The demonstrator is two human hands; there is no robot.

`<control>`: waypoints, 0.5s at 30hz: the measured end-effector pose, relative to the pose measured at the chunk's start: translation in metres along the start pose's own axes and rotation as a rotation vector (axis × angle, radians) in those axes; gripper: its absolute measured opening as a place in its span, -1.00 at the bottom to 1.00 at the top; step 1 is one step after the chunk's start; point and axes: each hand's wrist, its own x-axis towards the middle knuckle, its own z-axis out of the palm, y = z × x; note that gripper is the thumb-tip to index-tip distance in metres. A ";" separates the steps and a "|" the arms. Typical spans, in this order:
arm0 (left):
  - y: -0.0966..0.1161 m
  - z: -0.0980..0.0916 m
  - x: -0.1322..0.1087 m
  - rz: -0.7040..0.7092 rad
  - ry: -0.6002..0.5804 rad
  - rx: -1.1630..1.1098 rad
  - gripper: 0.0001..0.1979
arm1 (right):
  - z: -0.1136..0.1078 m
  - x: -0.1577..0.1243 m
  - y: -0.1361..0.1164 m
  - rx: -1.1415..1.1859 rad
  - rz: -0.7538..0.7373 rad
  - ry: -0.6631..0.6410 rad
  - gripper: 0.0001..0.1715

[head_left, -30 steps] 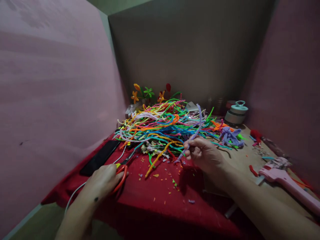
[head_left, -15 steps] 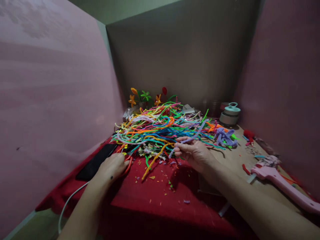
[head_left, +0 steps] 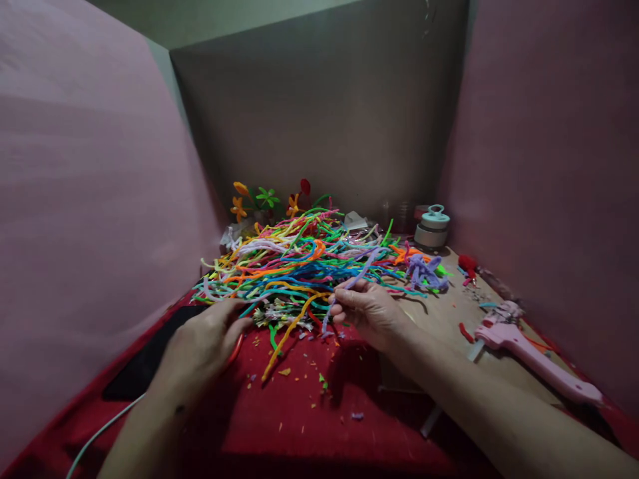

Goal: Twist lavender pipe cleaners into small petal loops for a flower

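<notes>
My right hand point(head_left: 369, 313) pinches a light purple pipe cleaner point(head_left: 363, 271) between thumb and fingers; its short lower end hangs below the grip. An orange-yellow pipe cleaner point(head_left: 282, 349) lies just left of those fingertips, its end reaching onto the red cloth. On the left, my left hand point(head_left: 207, 336) is palm down at the near edge of the large heap of coloured pipe cleaners point(head_left: 299, 259). Its thumb and forefinger are apart; the other fingers are hidden. Beneath the thumb shows part of a red looped handle point(head_left: 236, 349), the rest of that tool being covered.
A black phone-like slab point(head_left: 134, 362) with a white cable lies at left. Right are a pink glue gun point(head_left: 529, 356), a purple fuzzy bundle point(head_left: 426, 273) and a lidded grey container point(head_left: 432, 229). Pipe-cleaner flowers point(head_left: 268, 197) stand behind. Scraps dot the red cloth point(head_left: 299, 426).
The view has swung slightly right. My left hand has moved forward over the red handle, thumb and forefinger spreading. My right hand keeps its pinch on the purple pipe cleaner.
</notes>
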 end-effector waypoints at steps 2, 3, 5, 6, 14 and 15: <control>0.031 0.011 -0.001 0.219 -0.014 -0.216 -0.63 | 0.003 -0.002 0.000 0.034 0.028 -0.016 -0.79; 0.045 0.018 -0.001 0.338 -0.050 -0.290 -0.59 | 0.004 -0.003 0.000 0.046 0.041 -0.036 -0.79; 0.068 0.034 0.001 0.533 -0.069 -0.377 -0.60 | 0.004 -0.003 0.002 0.077 0.057 -0.068 -0.80; 0.075 0.041 0.003 0.583 -0.043 -0.430 -0.62 | 0.004 -0.002 0.003 0.099 0.061 -0.070 -0.81; 0.082 0.051 0.009 0.306 0.045 -0.965 -0.85 | -0.009 0.008 0.004 0.202 0.056 -0.024 -0.94; 0.082 0.051 0.009 0.243 0.029 -1.060 -0.86 | -0.010 0.009 0.002 0.230 0.037 -0.006 -0.96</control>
